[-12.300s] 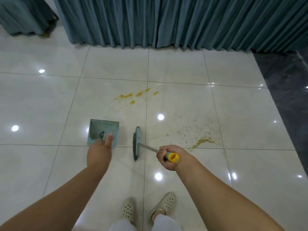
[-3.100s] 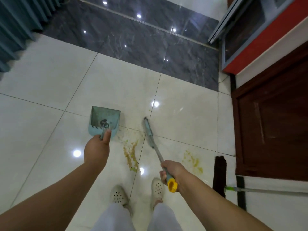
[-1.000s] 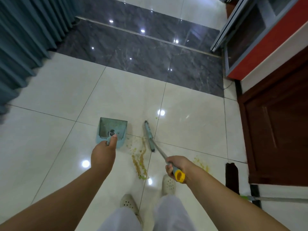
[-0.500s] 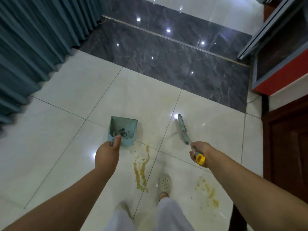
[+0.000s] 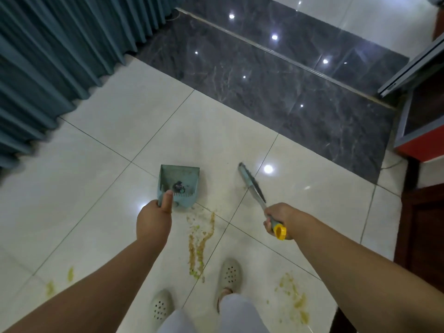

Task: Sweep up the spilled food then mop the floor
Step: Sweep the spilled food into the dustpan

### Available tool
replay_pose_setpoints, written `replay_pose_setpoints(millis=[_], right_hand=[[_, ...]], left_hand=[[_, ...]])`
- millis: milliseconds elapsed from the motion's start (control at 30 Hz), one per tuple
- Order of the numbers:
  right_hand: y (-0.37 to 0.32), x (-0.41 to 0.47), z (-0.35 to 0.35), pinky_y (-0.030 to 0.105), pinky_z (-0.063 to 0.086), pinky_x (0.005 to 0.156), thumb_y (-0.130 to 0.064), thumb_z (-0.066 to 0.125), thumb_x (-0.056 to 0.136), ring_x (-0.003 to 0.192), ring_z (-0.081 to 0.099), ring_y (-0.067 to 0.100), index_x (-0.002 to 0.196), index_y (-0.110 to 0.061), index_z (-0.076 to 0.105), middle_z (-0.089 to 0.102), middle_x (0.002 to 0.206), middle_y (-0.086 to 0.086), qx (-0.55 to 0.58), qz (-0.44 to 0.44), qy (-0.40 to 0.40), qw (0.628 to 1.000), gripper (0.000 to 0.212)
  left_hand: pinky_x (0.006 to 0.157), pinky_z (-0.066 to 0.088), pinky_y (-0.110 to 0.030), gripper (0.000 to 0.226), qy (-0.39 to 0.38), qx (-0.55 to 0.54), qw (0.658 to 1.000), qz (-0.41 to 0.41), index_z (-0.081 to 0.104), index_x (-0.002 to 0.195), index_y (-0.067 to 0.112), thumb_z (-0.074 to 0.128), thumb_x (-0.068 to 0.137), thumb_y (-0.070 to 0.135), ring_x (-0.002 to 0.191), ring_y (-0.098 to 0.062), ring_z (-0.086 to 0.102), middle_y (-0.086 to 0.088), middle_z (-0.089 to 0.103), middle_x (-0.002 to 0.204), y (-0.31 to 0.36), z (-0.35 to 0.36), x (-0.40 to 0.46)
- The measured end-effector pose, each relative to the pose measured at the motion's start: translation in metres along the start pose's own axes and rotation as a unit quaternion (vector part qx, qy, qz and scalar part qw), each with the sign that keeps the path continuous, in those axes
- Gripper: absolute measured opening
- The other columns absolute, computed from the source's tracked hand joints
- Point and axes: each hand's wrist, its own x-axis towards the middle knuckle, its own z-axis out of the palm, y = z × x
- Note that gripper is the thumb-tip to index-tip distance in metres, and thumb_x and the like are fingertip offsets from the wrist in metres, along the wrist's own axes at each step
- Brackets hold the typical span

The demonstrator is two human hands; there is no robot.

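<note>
My left hand grips the handle of a teal dustpan, which has dark bits in it and hangs just above the white tile floor. My right hand holds a broom by its yellow-capped handle; the teal broom head points away from me, to the right of the dustpan. A streak of yellow-green spilled food lies on the tiles between my hands, just behind the dustpan. A second smear lies at the lower right, and small spots at the lower left.
Teal curtains hang along the left. A band of dark marble floor runs across ahead. A red-and-grey cabinet and a dark wooden door stand at the right. My feet in pale clogs stand just behind the spill.
I have turned left, so the curtains fill more of the view and the door has slid right. The broom swung away from the food streak to the right; the dustpan stays by the streak.
</note>
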Motion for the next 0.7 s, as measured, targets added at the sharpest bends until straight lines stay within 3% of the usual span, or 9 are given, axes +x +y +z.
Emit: replay_pose_setpoints(millis=[100,233,367,433,700], right_hand=[[0.010,-0.011,0.021,0.009,0.036,0.031,-0.006,0.039,0.098,0.024,0.037,0.011,0.098,-0.002,0.045,0.040,0.069,0.010,-0.040,0.011,-0.013,0.999,0.007],[0.033,-0.024,0.048,0.010,0.036,0.031,-0.007,0.040,0.098,0.046,0.037,0.011,0.082,-0.001,0.046,0.042,0.068,0.009,-0.091,0.006,-0.014,0.996,0.018],[0.063,-0.039,0.076,0.010,0.036,0.032,-0.010,0.042,0.099,0.034,0.038,0.010,0.103,-0.001,0.047,0.042,0.067,0.008,-0.133,0.013,-0.010,0.991,0.011],[0.081,-0.044,0.088,0.010,0.036,0.032,-0.010,0.043,0.098,0.043,0.039,0.010,0.111,-0.003,0.045,0.042,0.067,0.008,-0.141,0.011,-0.010,0.990,0.015],[0.143,-0.070,0.129,0.013,0.038,0.032,-0.009,0.044,0.096,0.042,0.040,0.009,0.112,-0.002,0.047,0.044,0.065,0.007,-0.154,0.032,-0.028,0.987,0.017]], left_hand=[[0.069,0.056,-0.051,0.073,0.011,0.007,1.000,-0.010,0.059,0.078,-0.003,0.035,0.089,0.064,0.069,-0.041,0.063,-0.026,0.064,0.075,-0.005,-0.006,0.002],[0.069,0.054,-0.051,0.071,0.012,-0.003,1.000,-0.011,0.059,0.078,-0.003,0.037,0.090,0.063,0.065,-0.038,0.060,-0.027,0.064,0.075,-0.019,-0.023,0.004],[0.069,0.054,-0.047,0.069,0.009,0.006,1.000,-0.006,0.059,0.079,-0.002,0.036,0.091,0.062,0.068,-0.040,0.062,-0.024,0.064,0.075,-0.040,-0.049,0.004],[0.068,0.053,-0.046,0.067,0.004,0.004,1.000,-0.004,0.059,0.078,-0.001,0.037,0.091,0.062,0.065,-0.037,0.059,-0.023,0.062,0.072,-0.051,-0.063,0.002],[0.064,0.047,-0.038,0.066,-0.014,0.006,1.000,0.010,0.060,0.079,-0.001,0.037,0.092,0.059,0.067,-0.036,0.059,-0.019,0.059,0.069,-0.094,-0.114,-0.004]])
